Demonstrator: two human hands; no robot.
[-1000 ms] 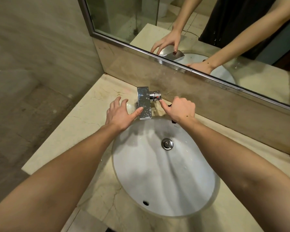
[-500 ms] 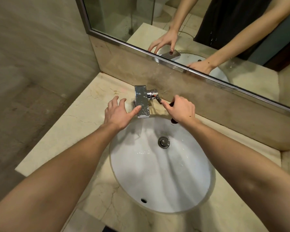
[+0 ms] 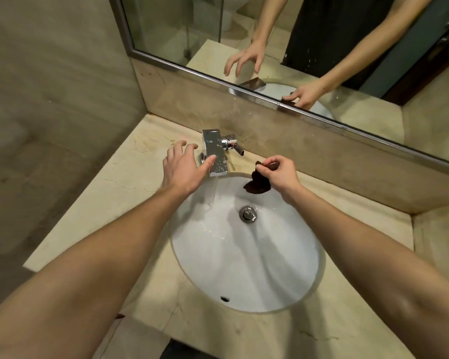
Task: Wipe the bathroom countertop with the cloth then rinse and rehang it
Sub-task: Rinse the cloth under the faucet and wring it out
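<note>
Head view: 1 dark cloth (image 3: 257, 184), limp, probably wet and light. Right hand (image 3: 280, 174) pinches its top corner; left hand (image 3: 182, 169), fingers spread.

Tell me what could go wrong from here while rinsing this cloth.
The right hand only pinches the dark cloth by its top edge above the sink, so it may slip and drop toward the drain. The water running from the faucet could splash onto the countertop.
</note>
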